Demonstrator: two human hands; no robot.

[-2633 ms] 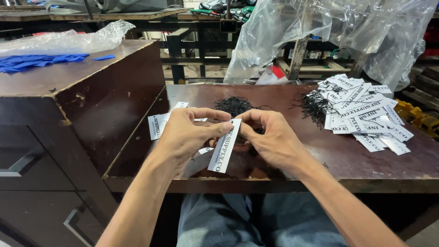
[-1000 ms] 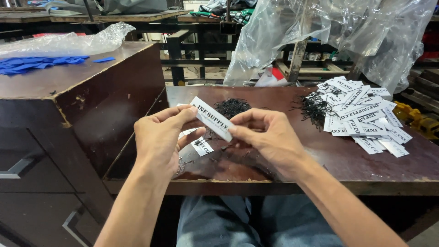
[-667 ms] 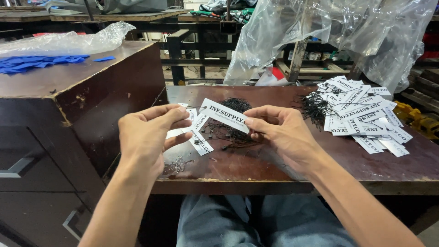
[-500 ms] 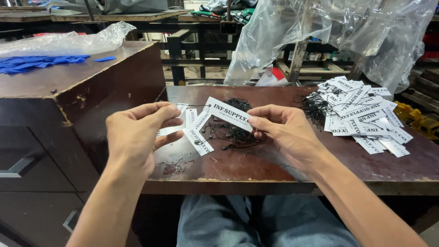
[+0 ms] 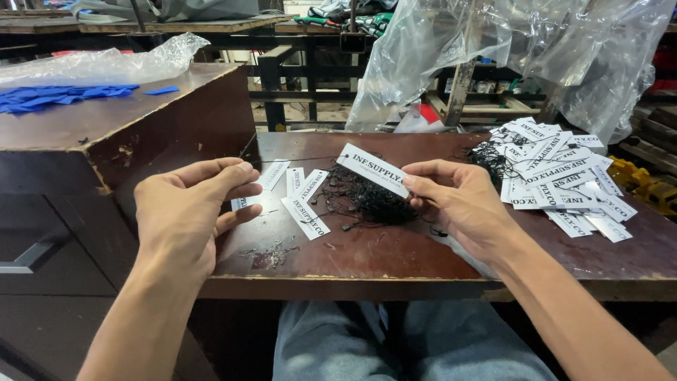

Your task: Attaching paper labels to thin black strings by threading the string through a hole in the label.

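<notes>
Head view: my right hand (image 5: 462,204) pinches a white paper tag (image 5: 373,170) by its lower right end, thumb and forefinger pressed together on the card. The tag's long axis runs from about ten o'clock down to four o'clock, its free end with the punched hole pointing up and left toward my other hand. A thin black string (image 5: 296,159) runs from that hole end toward nine o'clock, and my left hand (image 5: 189,208) seems to hold its far end, fingertips (image 5: 243,169) closed together; the thread is too fine for me to be sure of the grip. So the tag lies at three o'clock from my left hand, well apart from it, and the right hand is the one on it.

Below the tag lies a tangle of black strings (image 5: 367,201) on the brown table (image 5: 395,257). A few loose tags (image 5: 305,212) lie between my hands, and a heap of tags (image 5: 557,176) sits at two o'clock, beside clear plastic bags (image 5: 508,49).
</notes>
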